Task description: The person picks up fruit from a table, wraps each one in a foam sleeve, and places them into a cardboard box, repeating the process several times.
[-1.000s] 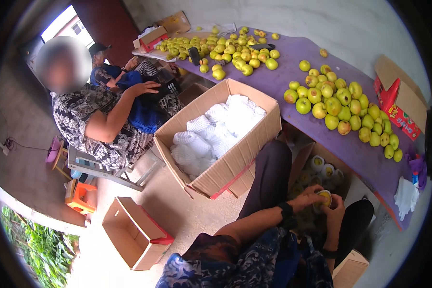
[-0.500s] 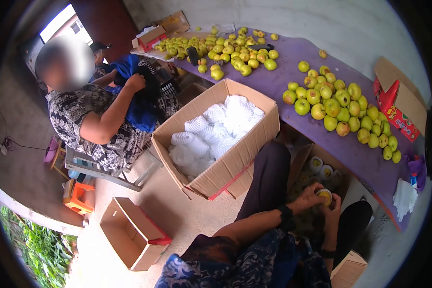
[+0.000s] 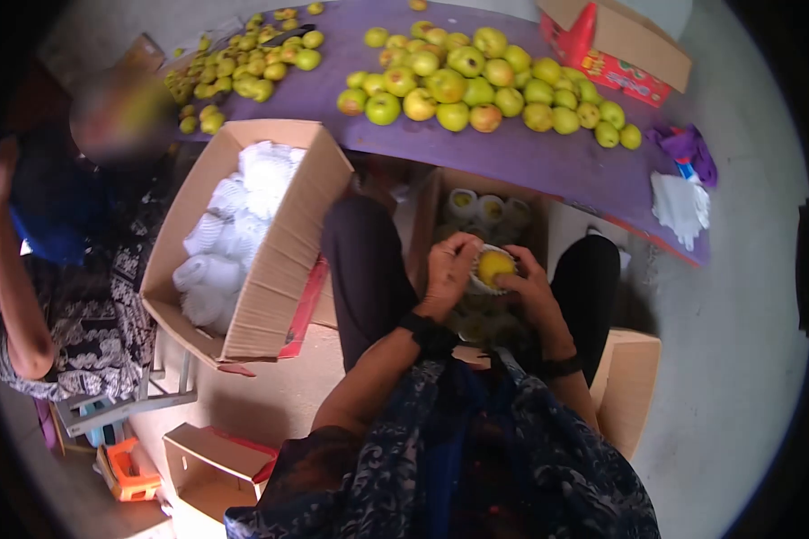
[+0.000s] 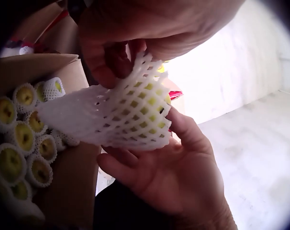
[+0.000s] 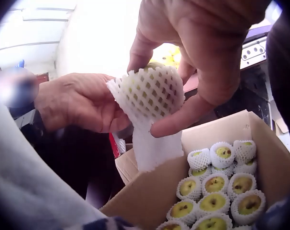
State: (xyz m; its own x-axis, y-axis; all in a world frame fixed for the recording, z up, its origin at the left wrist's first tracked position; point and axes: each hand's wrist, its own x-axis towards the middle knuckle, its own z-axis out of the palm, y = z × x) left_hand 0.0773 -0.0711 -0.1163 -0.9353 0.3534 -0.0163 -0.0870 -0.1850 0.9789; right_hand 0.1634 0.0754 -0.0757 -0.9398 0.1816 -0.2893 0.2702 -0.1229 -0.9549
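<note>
Before my body in the head view, my left hand (image 3: pixel 449 272) pinches the edge of a white foam net (image 4: pixel 82 115). A yellow-green apple (image 3: pixel 496 267) sits inside the wide end of the net, its top showing. My right hand (image 3: pixel 535 292) grips the apple, thumb and fingers around it through the mesh. In the right wrist view the net's narrow end hangs loose below the apple. Beneath both hands stands a cardboard box (image 5: pixel 257 132) between my knees, with netted apples (image 5: pixel 213 202) in rows.
A large carton (image 3: pixel 283 269) of white foam nets stands left of my knee. Many bare apples (image 3: pixel 467 90) lie on the purple-covered table (image 3: pixel 512 162) ahead. A seated person (image 3: pixel 72 296) is at far left. Small cardboard boxes (image 3: pixel 207 467) stand on the floor.
The head view has turned, bringing the hands and apple toward its middle. Both hands keep hold of the netted apple. The seated person at left has an arm raised.
</note>
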